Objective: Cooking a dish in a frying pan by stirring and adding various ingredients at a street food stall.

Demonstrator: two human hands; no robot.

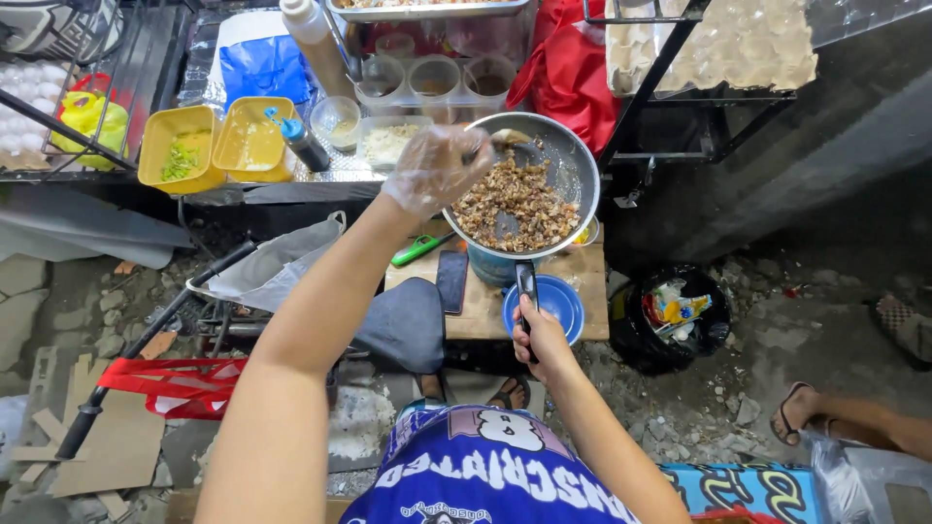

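A round metal pan full of chopped brown fried food hangs over a small wooden table. My right hand grips the pan's black handle from below. My left hand, in a clear plastic glove, reaches over the pan's left rim and holds a spoon whose tip rests at the far edge of the food. Under the pan stand a blue plate and a teal container.
Two yellow tubs, squeeze bottles, clear cups and egg trays line the cart behind. A dark phone and green-handled tool lie on the table. A black trash bin stands right; another person's sandalled foot is nearby.
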